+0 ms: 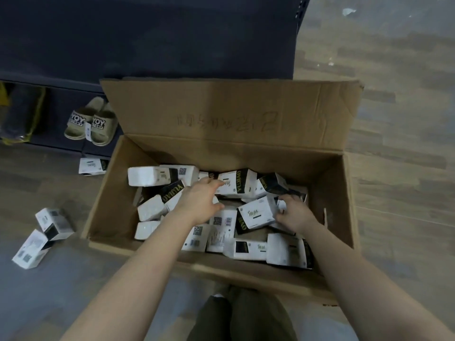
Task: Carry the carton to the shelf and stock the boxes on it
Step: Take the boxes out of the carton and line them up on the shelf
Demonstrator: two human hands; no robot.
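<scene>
Seen from the head camera, a person bends over an open brown cardboard carton (115, 193) that stands on the wood-pattern floor (394, 119), right in front of a dark blue shelf (147, 33). The carton's creased rear flap (221, 107) stands up and carries handwritten characters too faint to read.

Inside, small rectangular boxes (162, 177) lie jumbled at all angles. They are white with a black band, and several bands read "YUMAO" in pale letters. Others show QR codes and barcodes, while the fine print is too small to read.

The left hand (199, 200) reaches in with fingers spread and only loosely bent, its fingertips resting on a box with a small green mark (234, 184) near the middle of the carton. The right hand (295, 215) has its fingers curled round the end of a tilted box (256, 212), which bears green characters on its white face. Both forearms are bare.

Three more of the same boxes lie on the floor left of the carton: a loose pair (54, 223) leaning on each other and a single box (92, 166) at the foot of the shelf. On the lowest shelf level sits a pair of beige slippers (91, 124), their straps printed "YOY" over "STORY", with a white tag between them. Olive trousers (241, 316) show at the bottom edge.
</scene>
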